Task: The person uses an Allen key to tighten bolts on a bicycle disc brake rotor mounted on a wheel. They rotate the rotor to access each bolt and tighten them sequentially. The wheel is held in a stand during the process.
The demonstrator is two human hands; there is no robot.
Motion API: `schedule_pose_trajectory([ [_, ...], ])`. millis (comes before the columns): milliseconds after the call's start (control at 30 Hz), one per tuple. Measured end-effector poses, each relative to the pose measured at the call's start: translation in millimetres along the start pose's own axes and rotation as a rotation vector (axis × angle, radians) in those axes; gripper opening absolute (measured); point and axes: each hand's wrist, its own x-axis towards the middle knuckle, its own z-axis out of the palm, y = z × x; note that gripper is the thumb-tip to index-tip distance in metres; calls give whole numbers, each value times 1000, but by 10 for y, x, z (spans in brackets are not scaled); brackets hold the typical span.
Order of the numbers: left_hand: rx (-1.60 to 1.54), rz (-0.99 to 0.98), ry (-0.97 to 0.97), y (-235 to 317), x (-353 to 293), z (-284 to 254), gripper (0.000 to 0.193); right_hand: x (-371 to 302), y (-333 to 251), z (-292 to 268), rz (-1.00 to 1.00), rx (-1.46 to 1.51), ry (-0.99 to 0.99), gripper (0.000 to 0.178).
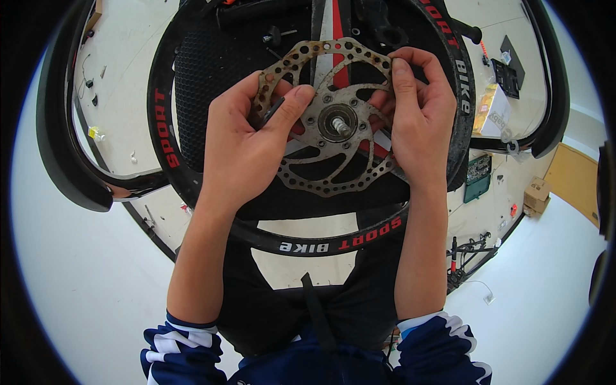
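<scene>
A round brake disc (330,187) with many small holes and curved spokes lies over the hub (339,123) of a bicycle wheel, whose threaded axle sticks up at the middle. My left hand (247,144) is closed at the disc's left side, thumb toward the centre and fingers partly hidden. A short thin dark piece (272,113) shows between its thumb and fingers; its kind cannot be made out. My right hand (421,112) pinches the disc's upper right edge, thumb on top, other fingers curled behind. The black wheel rim (256,239) with red and white lettering surrounds the disc.
The wheel rests on a black padded seat (205,109) between curved black armrests (67,138). Small metal parts (277,34) lie beyond the disc. At right on the floor are a green case (478,178), a cardboard box (536,194) and dark bicycle parts (468,256).
</scene>
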Motion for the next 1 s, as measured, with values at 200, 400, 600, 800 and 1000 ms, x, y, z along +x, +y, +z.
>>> schedule_pose_trajectory([
  [200, -5, -21, 1, 6, 7, -15, 27, 13, -48, 2, 38, 48, 5, 17],
  [400, -2, -39, 1, 28, 29, -89, 35, 73, -52, -124, 154, 227, 21, 17],
  [600, -3, 60, 124, 8, 80, -381, 50, 168, 27, -374, 31, 228, 252, 22],
  [800, -131, 278, 350, 101, 60, -558, 41, 128, -39, -467, -48, 327, 291, 20],
  [1000, -449, 490, 268, 271, 42, -475, 42, 47, -117, -355, -56, 326, 148, 22],
])
